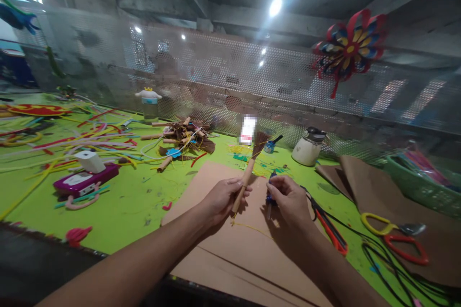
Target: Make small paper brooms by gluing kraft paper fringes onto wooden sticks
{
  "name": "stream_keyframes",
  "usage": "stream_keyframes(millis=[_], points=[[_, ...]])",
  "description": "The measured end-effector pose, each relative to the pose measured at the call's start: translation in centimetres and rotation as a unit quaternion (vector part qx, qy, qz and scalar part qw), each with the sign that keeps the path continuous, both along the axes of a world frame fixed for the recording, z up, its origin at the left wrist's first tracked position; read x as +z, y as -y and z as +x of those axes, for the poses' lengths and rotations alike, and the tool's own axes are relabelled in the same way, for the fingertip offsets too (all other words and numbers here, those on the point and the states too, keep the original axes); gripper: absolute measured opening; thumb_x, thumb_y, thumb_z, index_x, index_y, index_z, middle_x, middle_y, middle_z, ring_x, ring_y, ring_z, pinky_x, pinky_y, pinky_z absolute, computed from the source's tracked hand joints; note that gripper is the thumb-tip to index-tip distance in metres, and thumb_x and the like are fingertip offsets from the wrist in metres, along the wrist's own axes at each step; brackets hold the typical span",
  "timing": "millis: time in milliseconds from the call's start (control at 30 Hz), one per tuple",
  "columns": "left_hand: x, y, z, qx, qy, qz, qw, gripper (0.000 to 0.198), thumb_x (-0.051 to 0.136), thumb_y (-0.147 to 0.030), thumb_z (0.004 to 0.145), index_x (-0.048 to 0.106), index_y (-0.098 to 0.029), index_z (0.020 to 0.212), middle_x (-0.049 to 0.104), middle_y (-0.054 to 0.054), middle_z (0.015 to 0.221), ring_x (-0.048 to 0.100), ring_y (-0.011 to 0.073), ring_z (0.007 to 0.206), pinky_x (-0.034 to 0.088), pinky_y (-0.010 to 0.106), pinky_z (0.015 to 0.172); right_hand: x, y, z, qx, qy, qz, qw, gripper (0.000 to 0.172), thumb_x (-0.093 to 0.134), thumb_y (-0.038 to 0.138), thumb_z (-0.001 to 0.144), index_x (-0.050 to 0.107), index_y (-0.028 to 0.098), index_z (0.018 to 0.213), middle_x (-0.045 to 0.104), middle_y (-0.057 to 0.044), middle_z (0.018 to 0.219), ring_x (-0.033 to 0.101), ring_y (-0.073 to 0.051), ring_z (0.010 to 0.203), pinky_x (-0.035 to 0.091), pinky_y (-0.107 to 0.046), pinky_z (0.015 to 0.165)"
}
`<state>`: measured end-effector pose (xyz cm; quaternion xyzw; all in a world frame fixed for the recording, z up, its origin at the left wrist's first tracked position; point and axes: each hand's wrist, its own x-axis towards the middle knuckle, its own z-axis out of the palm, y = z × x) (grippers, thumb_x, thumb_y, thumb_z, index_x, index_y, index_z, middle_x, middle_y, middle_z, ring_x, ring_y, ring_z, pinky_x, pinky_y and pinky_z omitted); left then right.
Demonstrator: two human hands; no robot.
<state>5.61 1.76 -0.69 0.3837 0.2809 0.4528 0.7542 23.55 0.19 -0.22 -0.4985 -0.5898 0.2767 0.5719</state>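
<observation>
My left hand (226, 196) is closed around the tan handle of a miniature broom (248, 172), which tilts up and away with its dark brown bristles at the far end. From the handle's near end a thin yellow string (252, 228) trails over the brown cardboard (212, 192). To the right, the thumb and fingers of my right hand (288, 196) pinch a small dark-blue object with a pale thin tip (270, 196); its kind is partly hidden by the fingers. Beyond the hands stand a lit phone (248, 129) and a small blue bottle (269, 147).
A pile of small brooms (187, 136) and colored strips (72, 141) lies left, near a purple power strip (86, 178). At right are a white jug (308, 147), a red cutter (331, 230), scissors (396, 235), black cable (382, 264) and a green basket (414, 187). Perforated mesh (223, 72) stands behind.
</observation>
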Motion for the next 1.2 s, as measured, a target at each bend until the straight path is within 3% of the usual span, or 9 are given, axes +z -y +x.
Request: stream_keyframes(millis=[167, 467, 700, 767, 833, 900, 967, 1067, 1200], points=[[-0.2, -0.1, 0.1, 0.006, -0.015, 0.011, 1.000, 0.016, 0.054, -0.020, 0.082, 0.058, -0.007, 0.091, 0.056, 0.005, 0.072, 0.053, 0.0091, 0.050, 0.044, 0.022, 0.049, -0.7, -0.6, 0.4, 0.026, -0.019, -0.012, 0.999, 0.021, 0.062, 0.037, 0.075, 0.061, 0.017, 0.080, 0.060, -0.001, 0.067, 0.053, -0.015, 0.058, 0.043, -0.027, 0.054], [0.0, -0.3, -0.1, 0.030, -0.044, 0.048, 0.997, 0.016, 0.057, -0.022, 0.081, 0.054, -0.012, 0.094, 0.057, 0.004, 0.079, 0.055, 0.0089, 0.054, 0.047, 0.023, 0.052, -0.2, -0.2, 0.1, 0.034, 0.028, -0.005, 0.999, 0.023, 0.058, 0.037, 0.078, 0.059, 0.017, 0.068, 0.055, 0.000, 0.061, 0.047, -0.012, 0.054, 0.038, -0.024, 0.050], [0.3, 0.7, 0.4, 0.018, -0.065, 0.077, 0.995, 0.031, 0.064, -0.029, 0.076, 0.058, -0.013, 0.101, 0.060, 0.006, 0.080, 0.054, 0.0095, 0.053, 0.045, 0.023, 0.048, 0.2, 0.0, -0.4, 0.071, -0.011, -0.044, 0.996, 0.024, 0.060, 0.042, 0.076, 0.061, 0.017, 0.073, 0.060, -0.001, 0.068, 0.052, -0.013, 0.056, 0.043, -0.025, 0.051], [1.0, 1.1, 0.6, 0.037, -0.076, 0.117, 0.990, 0.034, 0.066, -0.029, 0.074, 0.059, -0.013, 0.103, 0.061, 0.005, 0.080, 0.056, 0.0100, 0.057, 0.045, 0.022, 0.051, 0.9, 0.2, -1.0, 0.111, -0.013, -0.081, 0.990, 0.027, 0.060, 0.043, 0.076, 0.063, 0.018, 0.086, 0.063, -0.003, 0.077, 0.055, -0.014, 0.058, 0.045, -0.027, 0.052], [2.5, 1.3, 0.3, 0.107, -0.099, 0.182, 0.972, 0.032, 0.068, -0.028, 0.071, 0.061, -0.013, 0.099, 0.062, 0.004, 0.079, 0.057, 0.0110, 0.063, 0.046, 0.022, 0.055, 1.8, 0.4, -1.7, 0.138, 0.002, -0.090, 0.986, 0.034, 0.061, 0.044, 0.075, 0.063, 0.018, 0.097, 0.065, -0.006, 0.086, 0.058, -0.016, 0.067, 0.048, -0.029, 0.058], [4.7, 1.4, -0.6, 0.217, -0.129, 0.264, 0.931, 0.031, 0.072, -0.025, 0.066, 0.062, -0.013, 0.093, 0.062, 0.002, 0.073, 0.056, 0.0104, 0.060, 0.046, 0.022, 0.055, 2.7, 0.3, -2.1, 0.140, 0.023, -0.073, 0.987, 0.039, 0.062, 0.045, 0.074, 0.063, 0.016, 0.100, 0.065, -0.008, 0.090, 0.058, -0.018, 0.077, 0.049, -0.030, 0.065], [6.8, 1.8, -1.9, 0.309, -0.122, 0.334, 0.882, 0.037, 0.067, -0.027, 0.072, 0.057, -0.016, 0.105, 0.063, 0.001, 0.077, 0.058, 0.0110, 0.063, 0.048, 0.023, 0.056, 3.3, 0.1, -2.0, 0.127, 0.051, -0.055, 0.989, 0.040, 0.062, 0.047, 0.073, 0.064, 0.015, 0.098, 0.064, -0.008, 0.089, 0.057, -0.018, 0.080, 0.048, -0.030, 0.067], [8.8, 3.4, -3.9, 0.289, -0.178, 0.400, 0.851, 0.037, 0.065, -0.025, 0.074, 0.056, -0.016, 0.108, 0.064, 0.003, 0.083, 0.061, 0.0129, 0.068, 0.050, 0.023, 0.056, 3.2, -0.1, -1.3, 0.115, 0.085, -0.059, 0.988, 0.037, 0.061, 0.048, 0.073, 0.066, 0.015, 0.089, 0.063, -0.005, 0.081, 0.057, -0.017, 0.075, 0.047, -0.028, 0.063], [9.1, 7.9, -6.8, 0.284, -0.262, 0.375, 0.843, 0.036, 0.063, -0.029, 0.075, 0.056, -0.016, 0.108, 0.064, 0.002, 0.073, 0.061, 0.0139, 0.063, 0.050, 0.022, 0.050, 1.7, 0.6, -0.4, 0.126, 0.086, -0.097, 0.984, 0.037, 0.059, 0.050, 0.073, 0.064, 0.013, 0.079, 0.060, -0.004, 0.070, 0.055, -0.014, 0.060, 0.043, -0.025, 0.053]])
